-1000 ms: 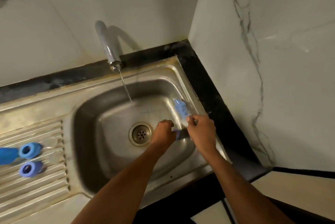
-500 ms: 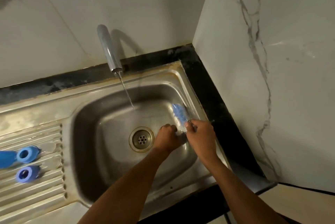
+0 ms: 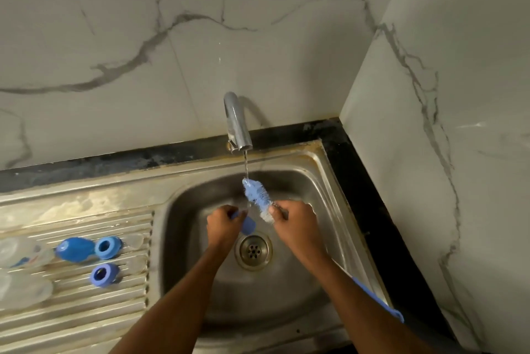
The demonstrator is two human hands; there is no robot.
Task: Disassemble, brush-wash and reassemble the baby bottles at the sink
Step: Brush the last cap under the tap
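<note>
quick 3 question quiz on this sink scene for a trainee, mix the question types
1. True or false: water is running from the tap.
2. Which hand holds the bottle brush? A) left hand B) right hand
3. Fill in: the two loose blue collar rings lie on the sink's ______.

Key:
1. True; a thin stream falls onto the brush head.
2. B; the left hand grips a small blue bottle part.
3. Drainboard.
</note>
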